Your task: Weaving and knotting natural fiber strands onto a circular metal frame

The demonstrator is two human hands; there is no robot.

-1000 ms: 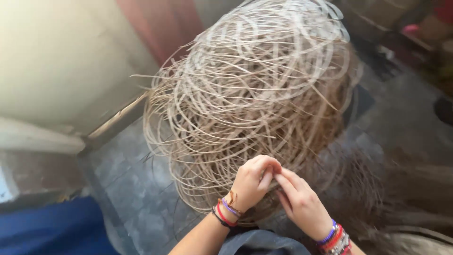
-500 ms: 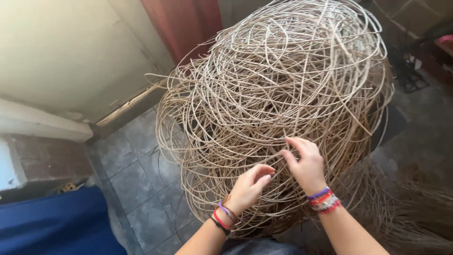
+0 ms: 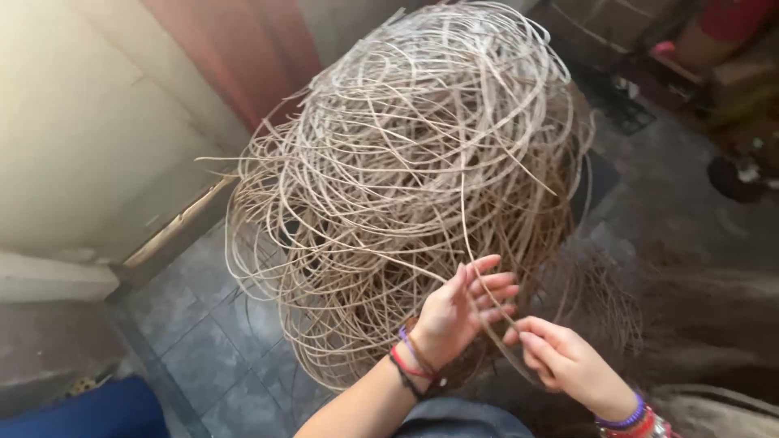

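Note:
A big tangled coil of thin pale cane strands [image 3: 406,162] stands on the grey floor in front of me. My left hand [image 3: 462,312] is at the coil's near lower side, fingers spread and straight, touching one long strand [image 3: 464,212] that curves up out of the tangle. My right hand [image 3: 560,361] is lower and closer to me, just right of the left, with thumb and fingers pinched on the same strand. Both wrists carry coloured bracelets.
The grey tiled floor [image 3: 203,341] runs to a pale wall [image 3: 89,138] on the left, with a red hanging [image 3: 243,57] behind the coil. Blue cloth [image 3: 89,414] lies lower left. Loose brown fibres [image 3: 698,324] pile at the right, dark clutter [image 3: 730,170] beyond.
My right hand came down off the coil toward me, drawing a strand out. My left hand's fingers spread open. The view shifted slightly.

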